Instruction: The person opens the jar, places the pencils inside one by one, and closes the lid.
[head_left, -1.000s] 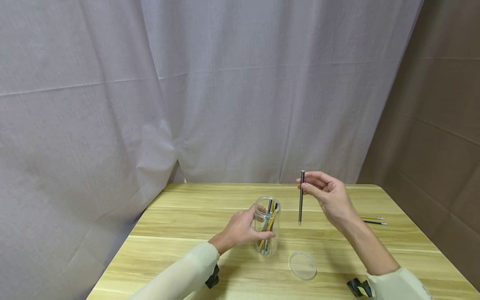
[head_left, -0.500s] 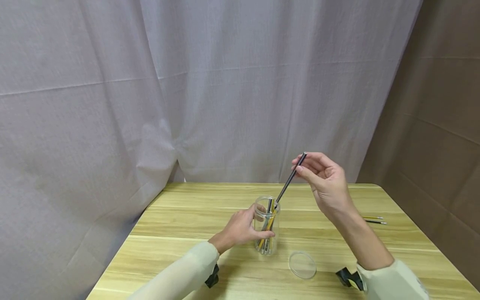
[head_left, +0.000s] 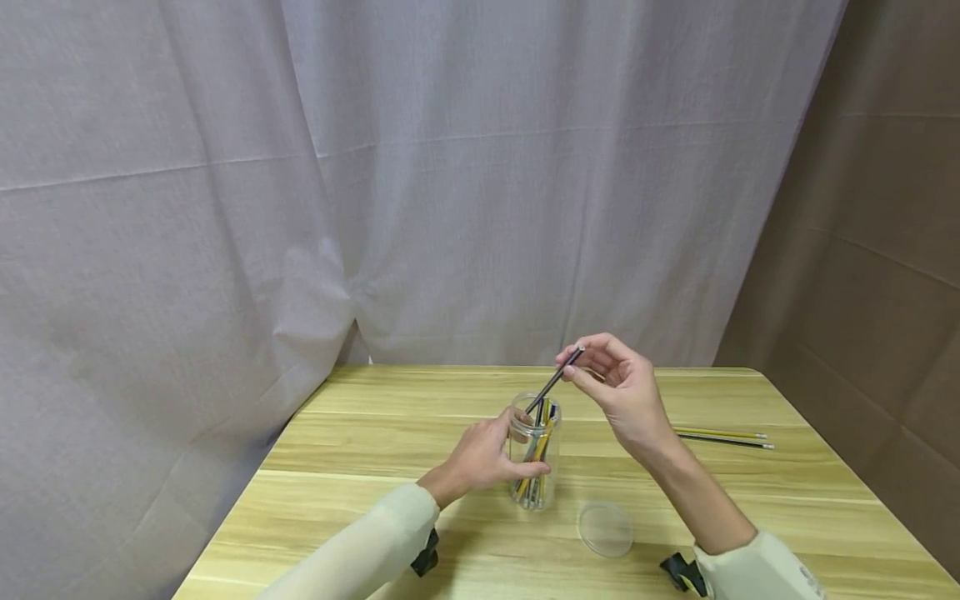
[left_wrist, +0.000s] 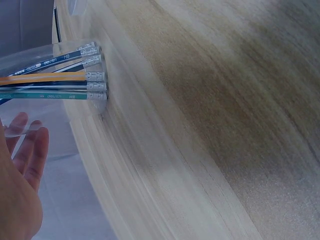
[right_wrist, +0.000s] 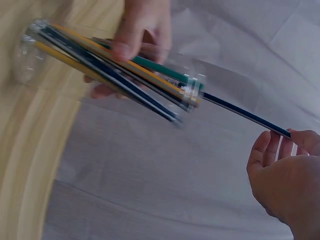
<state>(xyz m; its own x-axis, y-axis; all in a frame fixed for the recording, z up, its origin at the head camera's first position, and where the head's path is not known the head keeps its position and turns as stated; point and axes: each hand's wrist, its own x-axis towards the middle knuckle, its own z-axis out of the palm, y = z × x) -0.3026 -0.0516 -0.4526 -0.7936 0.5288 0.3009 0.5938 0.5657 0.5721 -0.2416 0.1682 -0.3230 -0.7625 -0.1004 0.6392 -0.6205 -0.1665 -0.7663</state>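
A clear jar [head_left: 552, 475] stands on the table with several pencils [head_left: 537, 454] inside, yellow, green and dark ones. My left hand [head_left: 480, 452] grips its side, thumb across the front. Between thumb and fingertips my right hand [head_left: 630, 396] pinches the upper part of a dark pencil [head_left: 553, 382]. That pencil slants down to the left, and its lower end is inside the jar's mouth. In the left wrist view, metal-capped pencil ends [left_wrist: 95, 76] rest at the jar's bottom. Part of the left hand is hidden behind the jar.
A clear round lid [head_left: 605, 530] lies on the wooden table [head_left: 360, 454], just right of the jar. Farther right are a yellow pencil [head_left: 727, 433] and a dark pencil [head_left: 731, 441], partly behind the right hand. A grey curtain [head_left: 465, 208] hangs behind the table.
My right hand has moved left with the dark pencil, first rising, then lowering. The pencil has gone from upright beside the jar to slanted into its mouth. The left hand stays in place.
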